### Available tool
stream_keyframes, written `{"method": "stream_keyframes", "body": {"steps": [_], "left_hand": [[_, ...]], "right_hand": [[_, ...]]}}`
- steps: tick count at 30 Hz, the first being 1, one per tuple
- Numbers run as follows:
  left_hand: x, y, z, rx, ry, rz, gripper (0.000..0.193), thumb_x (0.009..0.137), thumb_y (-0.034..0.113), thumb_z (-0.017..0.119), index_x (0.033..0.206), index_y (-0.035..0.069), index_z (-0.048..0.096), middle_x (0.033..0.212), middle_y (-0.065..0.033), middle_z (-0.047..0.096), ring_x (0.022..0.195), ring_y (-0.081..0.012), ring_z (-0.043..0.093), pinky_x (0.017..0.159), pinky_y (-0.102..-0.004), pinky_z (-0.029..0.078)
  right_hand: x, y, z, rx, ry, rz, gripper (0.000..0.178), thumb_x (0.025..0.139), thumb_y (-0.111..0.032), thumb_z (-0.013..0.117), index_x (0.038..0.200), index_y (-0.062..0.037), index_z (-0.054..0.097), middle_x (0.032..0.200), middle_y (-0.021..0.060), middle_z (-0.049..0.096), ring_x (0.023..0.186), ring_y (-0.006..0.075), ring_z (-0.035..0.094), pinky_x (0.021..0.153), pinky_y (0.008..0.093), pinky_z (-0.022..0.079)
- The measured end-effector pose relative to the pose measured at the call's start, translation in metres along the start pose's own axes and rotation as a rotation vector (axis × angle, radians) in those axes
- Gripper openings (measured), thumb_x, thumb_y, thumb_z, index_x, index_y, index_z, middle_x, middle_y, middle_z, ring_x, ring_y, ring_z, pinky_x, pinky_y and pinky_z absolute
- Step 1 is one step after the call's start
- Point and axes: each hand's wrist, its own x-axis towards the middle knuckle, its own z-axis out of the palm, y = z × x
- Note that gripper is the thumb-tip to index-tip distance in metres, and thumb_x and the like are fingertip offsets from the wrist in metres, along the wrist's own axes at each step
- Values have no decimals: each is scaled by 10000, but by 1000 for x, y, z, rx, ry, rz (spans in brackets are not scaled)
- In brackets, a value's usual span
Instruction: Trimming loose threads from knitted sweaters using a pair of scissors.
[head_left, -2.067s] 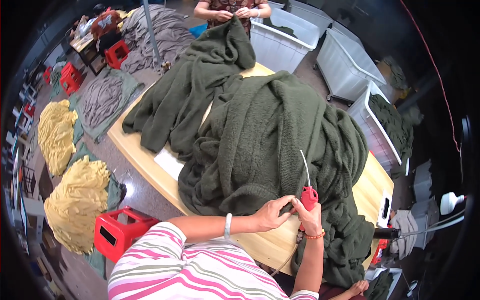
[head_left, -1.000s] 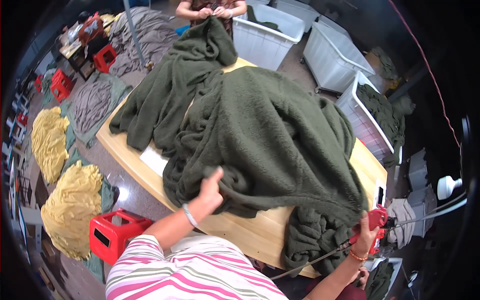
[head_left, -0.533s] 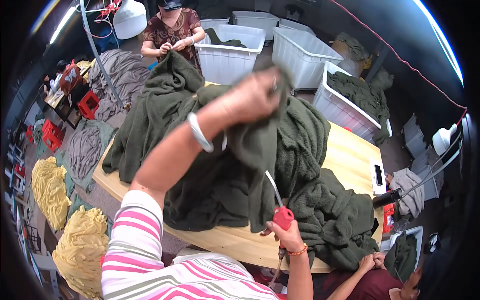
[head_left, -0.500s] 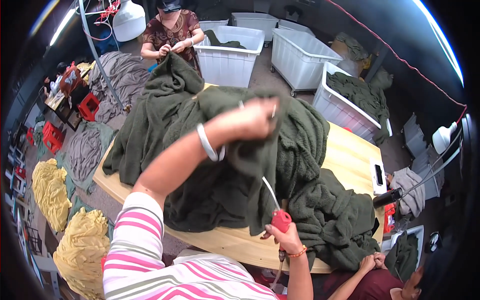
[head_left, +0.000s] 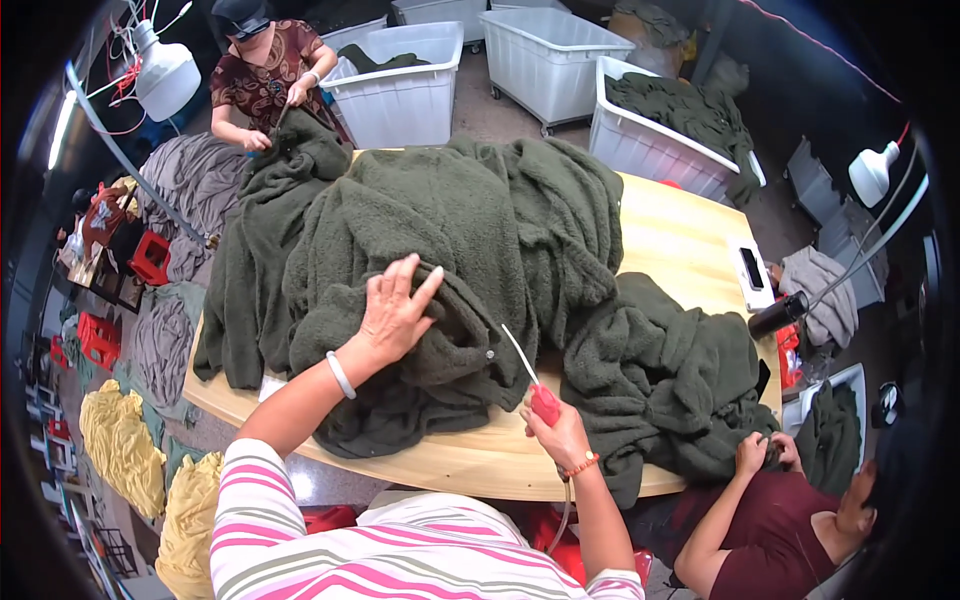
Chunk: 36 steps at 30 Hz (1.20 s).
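My left hand (head_left: pixel 393 315), with a white bracelet at the wrist, lies spread on a big heap of dark green fleece cloth (head_left: pixel 430 205). Beside it, a fold of the cloth gapes, with a small shiny round spot, perhaps a snap, on its edge. In my right hand (head_left: pixel 562 436) is a red air blow gun (head_left: pixel 545 404) with a long, thin pale nozzle, gripped with the fingers wrapped round it. Its nozzle tip points up and left at the fold, very near the cloth; whether it touches I cannot tell. A hose runs down from the handle along my forearm.
The heap covers much of the wooden table (head_left: pixel 675 235). A co-worker (head_left: pixel 270 70) handles green cloth at the far left; another (head_left: pixel 765 530) does so at the near right. White bins (head_left: pixel 400 100) stand behind. A lamp on a bent arm (head_left: pixel 780 315) rises at the right edge.
My left hand has come down from lifting cloth and now rests spread on the heap. The blow gun has shifted slightly up and left. The whole view has turned a little.
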Motion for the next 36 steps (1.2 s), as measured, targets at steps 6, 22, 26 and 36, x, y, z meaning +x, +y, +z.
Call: {"method": "stream_keyframes", "body": {"steps": [6,22,26,36], "left_hand": [[15,-17,-10,-146,-444,-94,570,655,202,815,1167,98,588,1154,-92,590,1164,-245,500,1022,-485,276],[77,-69,-211,-1065,-592,-484,221,853,217,726,807,20,637,750,58,599,717,-10,510,624,-191,396],[101,-145,-192,-732,-561,-365,302,823,273,754,861,-13,664,733,55,589,708,-19,502,613,-217,408],[8,-174,-80,-1102,-663,-610,236,801,112,770,987,-28,724,861,3,699,780,-53,591,738,-217,485]], "right_hand": [[53,13,37,156,50,-32,450,820,-224,751,1188,-9,606,702,32,661,626,98,624,598,269,505],[81,-44,26,320,-56,-232,150,864,-138,694,921,-1,668,775,22,674,674,101,635,637,270,520],[76,-44,18,49,9,-186,180,838,-193,704,921,-38,672,730,81,674,668,156,665,650,316,511],[-3,-64,-3,-369,-47,-40,221,840,-263,713,953,-76,677,780,149,678,749,349,668,682,385,519]]}}
